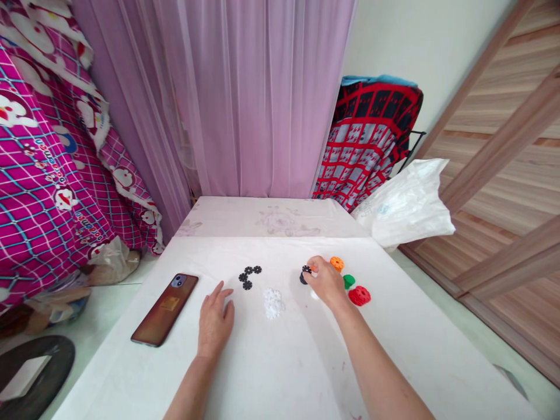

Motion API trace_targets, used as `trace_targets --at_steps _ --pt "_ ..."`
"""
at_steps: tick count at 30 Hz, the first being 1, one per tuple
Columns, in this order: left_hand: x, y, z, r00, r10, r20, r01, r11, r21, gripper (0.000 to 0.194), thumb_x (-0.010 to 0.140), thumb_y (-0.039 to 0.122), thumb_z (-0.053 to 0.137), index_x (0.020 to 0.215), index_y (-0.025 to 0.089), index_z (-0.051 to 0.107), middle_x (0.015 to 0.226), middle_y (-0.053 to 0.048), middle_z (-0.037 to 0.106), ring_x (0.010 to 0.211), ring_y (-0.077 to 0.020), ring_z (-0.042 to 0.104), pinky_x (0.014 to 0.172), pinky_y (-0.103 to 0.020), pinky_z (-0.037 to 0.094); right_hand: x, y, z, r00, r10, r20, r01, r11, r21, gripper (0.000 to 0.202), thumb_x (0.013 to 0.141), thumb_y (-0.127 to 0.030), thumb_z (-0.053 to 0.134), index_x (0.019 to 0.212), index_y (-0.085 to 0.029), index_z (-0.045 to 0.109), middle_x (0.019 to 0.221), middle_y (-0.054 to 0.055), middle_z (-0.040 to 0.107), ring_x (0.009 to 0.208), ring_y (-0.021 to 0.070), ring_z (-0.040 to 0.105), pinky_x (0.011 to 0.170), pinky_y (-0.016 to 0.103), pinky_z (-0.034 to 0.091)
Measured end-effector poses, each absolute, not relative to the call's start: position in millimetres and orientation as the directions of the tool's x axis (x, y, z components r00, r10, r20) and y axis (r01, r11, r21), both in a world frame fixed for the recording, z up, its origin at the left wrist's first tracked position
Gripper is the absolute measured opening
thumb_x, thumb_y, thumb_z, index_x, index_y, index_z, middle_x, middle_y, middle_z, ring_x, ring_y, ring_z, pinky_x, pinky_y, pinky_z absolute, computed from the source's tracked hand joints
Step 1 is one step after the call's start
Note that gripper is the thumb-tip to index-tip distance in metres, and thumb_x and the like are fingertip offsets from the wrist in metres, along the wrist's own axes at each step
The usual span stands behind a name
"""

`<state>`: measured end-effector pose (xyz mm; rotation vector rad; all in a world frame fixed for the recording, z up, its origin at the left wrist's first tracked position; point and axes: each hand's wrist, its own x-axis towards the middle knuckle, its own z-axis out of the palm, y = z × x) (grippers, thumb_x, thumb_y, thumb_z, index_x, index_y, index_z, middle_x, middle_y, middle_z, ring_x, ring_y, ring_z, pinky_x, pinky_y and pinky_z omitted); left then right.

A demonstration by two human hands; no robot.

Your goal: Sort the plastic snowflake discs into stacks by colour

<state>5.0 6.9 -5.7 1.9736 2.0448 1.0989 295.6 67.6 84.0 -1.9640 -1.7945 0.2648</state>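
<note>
My left hand [216,319] rests on the white cloth with its fingers apart, holding nothing. Just beyond its fingertips, several black notched discs [248,270] lie in a curved row. My right hand [326,280] pinches at a small stack of black notched discs [304,278], thumb and forefinger on an upper disc; its palm side is hidden. Around that hand lie orange discs [336,263], green discs [349,281] and red discs [359,296], with a bit of white showing under the wrist. A pile of white discs [273,304] sits between my hands.
A brown phone [165,310] lies at the left of the cloth-covered table [280,373]. A white plastic bag [406,201] hangs by the right back edge. Behind are a purple curtain [262,99] and a red patterned cloth [363,134].
</note>
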Motion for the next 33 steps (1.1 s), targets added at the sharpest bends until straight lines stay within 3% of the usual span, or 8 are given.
trace_targets --at_steps 9,20,27,33 --pt "4.4 6.2 -4.0 -0.150 0.901 0.407 0.846 -0.096 0.524 0.029 0.087 0.026 0.042 0.105 0.021 0.064 0.134 -0.013 0.058 0.119 -0.0274 0.057 0.108 -0.054 0.036 305.7 72.1 85.4 0.050 0.994 0.100 0.928 -0.010 -0.372 0.017 0.076 -0.019 0.060 0.093 -0.022 0.061 0.096 0.001 0.069 0.092 0.0180 0.059 0.069 0.025 0.036" --pt "5.0 6.7 -3.2 -0.167 0.899 0.406 0.841 -0.085 0.535 0.028 0.085 0.026 0.044 0.104 0.022 0.064 0.133 -0.011 0.059 0.120 -0.0272 0.056 0.109 -0.053 0.036 303.2 75.0 83.2 -0.004 0.990 0.143 0.917 0.061 -0.395 0.017 0.078 -0.020 0.059 0.094 -0.023 0.064 0.098 0.002 0.068 0.091 0.0170 0.060 0.073 0.026 0.040" --pt "6.6 7.3 -0.8 -0.156 0.907 0.390 0.850 -0.078 0.520 0.029 0.086 0.025 0.043 0.104 0.022 0.065 0.133 -0.011 0.058 0.120 -0.0277 0.056 0.108 -0.053 0.035 235.5 88.6 73.8 -0.216 0.969 0.118 0.849 0.246 -0.467 0.020 0.081 -0.015 0.053 0.094 -0.024 0.066 0.102 0.000 0.068 0.083 0.0123 0.062 0.079 0.023 0.042" --pt "7.3 7.5 -0.7 -0.143 0.914 0.380 0.859 -0.076 0.507 0.030 0.086 0.024 0.042 0.105 0.020 0.064 0.134 -0.012 0.057 0.121 -0.0274 0.055 0.109 -0.053 0.034 183.2 103.3 56.2 -0.235 0.969 0.071 0.852 0.240 -0.464 0.028 0.081 -0.019 0.055 0.108 -0.025 0.061 0.110 0.001 0.067 0.102 0.0162 0.058 0.086 0.025 0.040"
